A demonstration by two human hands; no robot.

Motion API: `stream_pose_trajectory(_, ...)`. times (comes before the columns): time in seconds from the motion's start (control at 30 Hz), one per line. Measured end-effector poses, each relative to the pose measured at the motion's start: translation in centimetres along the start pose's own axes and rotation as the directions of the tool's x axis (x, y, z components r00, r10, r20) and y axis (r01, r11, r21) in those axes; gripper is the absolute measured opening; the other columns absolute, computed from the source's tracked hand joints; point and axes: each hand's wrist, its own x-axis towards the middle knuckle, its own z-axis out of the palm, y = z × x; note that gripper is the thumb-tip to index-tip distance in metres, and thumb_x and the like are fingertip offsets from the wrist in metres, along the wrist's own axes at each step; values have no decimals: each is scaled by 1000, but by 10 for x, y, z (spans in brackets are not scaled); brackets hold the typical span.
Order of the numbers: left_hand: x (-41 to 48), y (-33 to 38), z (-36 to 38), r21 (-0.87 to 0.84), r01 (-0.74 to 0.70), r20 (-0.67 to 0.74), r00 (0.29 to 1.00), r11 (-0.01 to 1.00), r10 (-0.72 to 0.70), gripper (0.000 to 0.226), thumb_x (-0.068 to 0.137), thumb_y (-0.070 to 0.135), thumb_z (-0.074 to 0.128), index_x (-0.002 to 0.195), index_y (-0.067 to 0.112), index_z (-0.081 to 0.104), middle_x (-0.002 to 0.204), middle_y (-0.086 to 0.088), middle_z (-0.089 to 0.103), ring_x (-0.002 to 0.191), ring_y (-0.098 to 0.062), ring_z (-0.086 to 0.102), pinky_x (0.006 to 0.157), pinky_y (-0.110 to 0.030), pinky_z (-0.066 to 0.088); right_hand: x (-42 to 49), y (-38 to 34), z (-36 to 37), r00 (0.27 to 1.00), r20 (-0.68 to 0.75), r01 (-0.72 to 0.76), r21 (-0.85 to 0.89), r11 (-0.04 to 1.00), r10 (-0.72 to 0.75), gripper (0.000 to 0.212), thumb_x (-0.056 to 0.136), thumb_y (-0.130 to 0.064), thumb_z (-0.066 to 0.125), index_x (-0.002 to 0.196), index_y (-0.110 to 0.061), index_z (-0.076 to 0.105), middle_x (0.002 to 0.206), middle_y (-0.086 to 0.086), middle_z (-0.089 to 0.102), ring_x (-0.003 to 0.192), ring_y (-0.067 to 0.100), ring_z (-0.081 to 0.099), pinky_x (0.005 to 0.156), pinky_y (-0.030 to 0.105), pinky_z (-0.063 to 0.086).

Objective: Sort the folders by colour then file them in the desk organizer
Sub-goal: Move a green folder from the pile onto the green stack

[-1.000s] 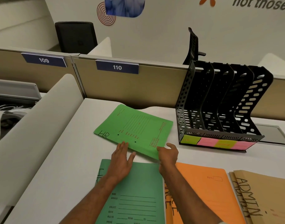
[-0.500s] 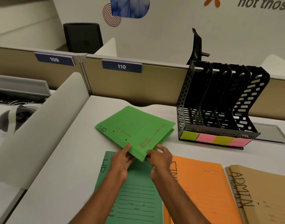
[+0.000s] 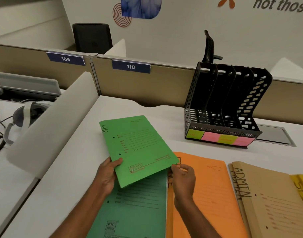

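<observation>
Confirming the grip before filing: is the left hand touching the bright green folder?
Touching. In the head view the left hand pinches the bright green folder at its near left edge, thumb on top.

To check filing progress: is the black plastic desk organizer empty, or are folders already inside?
Empty, as far as visible: the black perforated plastic desk organizer shows only dark slots, no folder in any.

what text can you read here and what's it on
"109": left blue plate
"110": right blue plate
"not those": wall
"HR": light green folder
"DELUXE": same folder
"PTC": dark green folder
"ADMIN": brown folder
Too blurred: writing on sticky notes and orange folder
</observation>
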Motion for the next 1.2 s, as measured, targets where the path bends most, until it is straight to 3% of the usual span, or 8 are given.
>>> stream_pose_trajectory(0.13,-27,-3,-32,36,8,59,998,999,-10,35,95,3,57,128,14,62,119,-11,73,107,-32,71,79,-44,60,9,4,-19,981,169,119,-169,978,-90,31,95,-26,64,123,-20,52,107,4,65,90,17,65,72,40,57)
stream_pose_trajectory(0.3,-62,-12,-70,122,40,135,989,992,-57,36,98,8,53,132,17,60,122,-17,70,106,-39,70,78,-53,61,-10,26,-31,882,472,124,-208,970,-11,18,96,-10,60,112,-16,62,101,3,74,83,17,75,70,36,62)
stream_pose_trajectory(0.47,-83,-28,-91,299,-14,110,994,954,-21,40,100,12,53,137,26,56,117,-13,74,101,-40,72,81,-55,59,-38,61,-44,902,433,114,-267,957,13,30,91,3,60,115,-16,61,96,5,75,86,23,74,78,48,60)
stream_pose_trajectory(0.63,-88,-39,-96,445,-91,43,996,891,80,48,97,10,61,139,33,52,104,-2,78,89,-28,77,69,-40,62,-58,82,-54,902,431,168,-384,908,15,46,90,-1,63,130,-22,52,90,2,72,78,11,72,61,22,57)
stream_pose_trajectory(0.8,-91,-44,-99,534,-139,5,987,834,161,44,92,9,68,123,39,61,97,2,79,83,-21,77,65,-31,59,-60,78,-57,886,464,228,-474,851,21,49,88,-3,64,133,-19,52,93,-5,68,82,9,69,66,23,59)
stream_pose_trajectory(0.97,-91,-45,-101,679,-183,17,972,711,235,41,91,10,69,123,34,62,102,1,70,86,-21,71,63,-29,55,-63,70,-59,835,549,355,-579,734,30,46,88,-8,62,132,-19,53,80,-19,53,72,-3,56,51,6,41)
stream_pose_trajectory(1.13,-89,-48,-103,789,-169,-2,961,590,278,44,89,10,72,130,24,61,97,9,65,84,-13,67,60,-25,50,-63,70,-61,816,575,407,-654,638,69,42,90,-16,62,131,-16,55,118,-2,68,85,5,61,57,5,45)
stream_pose_trajectory(1.2,-88,-50,-104,817,-149,-19,959,557,284,48,88,11,73,134,20,59,97,6,65,84,-14,67,62,-27,49,-64,70,-62,810,582,427,-675,602,78,39,90,-20,62,128,-16,55,122,1,68,94,12,66,66,14,53)
